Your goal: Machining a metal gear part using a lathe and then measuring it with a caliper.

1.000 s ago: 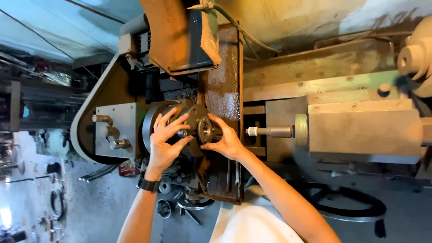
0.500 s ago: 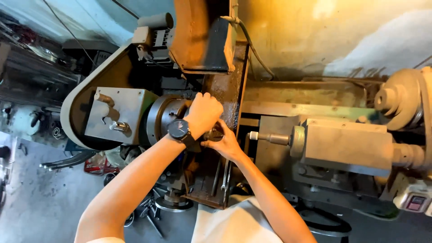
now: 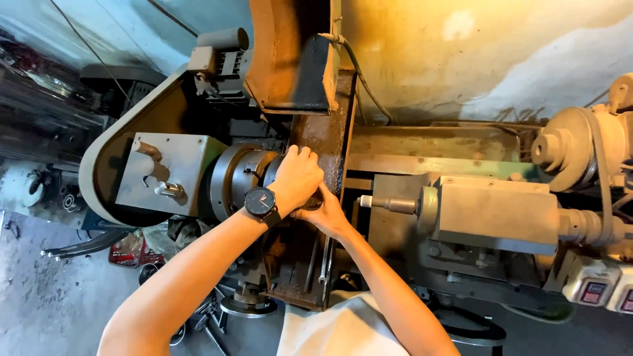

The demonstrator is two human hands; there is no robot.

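A grey lathe chuck [image 3: 237, 178] sits at the centre, with a dark round part [image 3: 312, 203] mounted at its face and mostly hidden. My left hand [image 3: 297, 178], with a black watch [image 3: 260, 201] on the wrist, is curled over that part, knuckles up. My right hand [image 3: 328, 214] reaches in from below and grips the same part, its fingers tucked under the left hand. The two hands touch each other.
The tailstock [image 3: 494, 211] lies to the right, its steel quill [image 3: 389, 204] pointing at my hands across a short gap. A grey headstock box with a lever [image 3: 170, 190] is left of the chuck. A switch box with red buttons [image 3: 597, 290] is at the lower right. Loose tools [image 3: 211, 316] lie on the floor.
My left hand has moved from the chuck's rim over onto the round part, closing into a fist and covering it. The right hand stayed on the part. The camera moved closer.
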